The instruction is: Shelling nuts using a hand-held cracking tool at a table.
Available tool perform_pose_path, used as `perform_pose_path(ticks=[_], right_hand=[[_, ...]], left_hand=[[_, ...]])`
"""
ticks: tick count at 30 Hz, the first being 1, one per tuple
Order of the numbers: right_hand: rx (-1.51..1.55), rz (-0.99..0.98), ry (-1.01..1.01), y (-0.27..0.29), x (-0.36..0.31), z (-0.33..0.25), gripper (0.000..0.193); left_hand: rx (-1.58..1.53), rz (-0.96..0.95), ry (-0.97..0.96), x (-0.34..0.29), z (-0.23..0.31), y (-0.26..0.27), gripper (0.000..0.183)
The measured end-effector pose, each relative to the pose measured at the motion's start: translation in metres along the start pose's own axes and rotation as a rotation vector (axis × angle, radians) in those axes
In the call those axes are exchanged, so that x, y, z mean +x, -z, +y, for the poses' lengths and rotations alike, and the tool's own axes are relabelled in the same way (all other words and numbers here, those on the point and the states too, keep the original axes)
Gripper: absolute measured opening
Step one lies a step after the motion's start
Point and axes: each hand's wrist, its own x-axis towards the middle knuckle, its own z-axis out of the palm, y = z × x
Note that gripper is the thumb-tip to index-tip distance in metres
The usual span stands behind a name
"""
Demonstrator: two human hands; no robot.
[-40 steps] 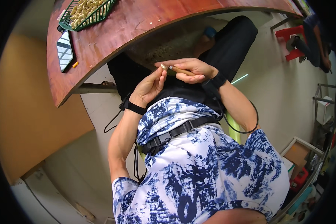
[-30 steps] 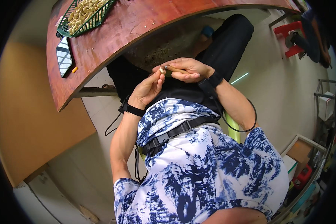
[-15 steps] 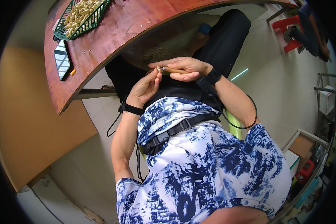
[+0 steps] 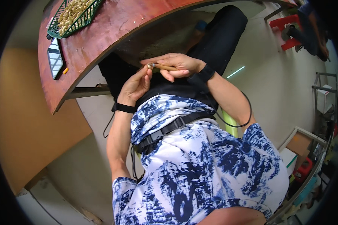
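Over my lap, my left hand [image 4: 138, 83] is closed, pinching a small pale cashew nut [image 4: 150, 66] between thumb and fingertips. My right hand [image 4: 182, 64] is wrapped round a slim wooden-handled tool [image 4: 167, 68], its forefinger stretched along toward the nut. The tool's greyish tip end meets the nut; too little of it shows to tell its kind. A green plastic basket [image 4: 80, 23] holding many cashew nuts [image 4: 72, 17] stands on the red-brown table, beyond my left hand.
The curved table [image 4: 97, 39] edge lies in front of my knees. On it are a dark phone [image 4: 55, 60], a small orange piece [image 4: 65, 70] and scattered crumbs. A red stool [image 4: 289, 45] and another person's limbs are at far right; boxes [image 4: 289, 159] stand at lower right.
The whole view has shifted slightly, so everything sits a little further left. Both hands keep their hold on the nut and the tool; the right hand's lower fingers have loosened slightly.
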Motion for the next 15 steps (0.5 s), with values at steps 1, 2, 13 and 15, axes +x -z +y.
perform_pose_path(ticks=[1, 2, 13, 15], right_hand=[[-0.019, -0.015, 0.021, 0.0015, -0.0011, 0.0015, 0.042], [-0.021, -0.005, 0.048, 0.0026, 0.0005, 0.0036, 0.042], [-0.065, 0.020, 0.059, 0.0063, -0.0013, 0.0050, 0.041], [-0.068, 0.033, 0.080, 0.0071, -0.0018, 0.0058, 0.041]], left_hand=[[-0.009, 0.022, -0.006, 0.0002, -0.0018, -0.0001, 0.013], [-0.008, 0.055, -0.015, 0.0022, -0.0008, -0.0018, 0.013], [0.010, 0.086, -0.033, 0.0060, -0.0005, -0.0026, 0.011], [0.010, 0.072, -0.038, 0.0069, 0.0027, -0.0029, 0.014]])
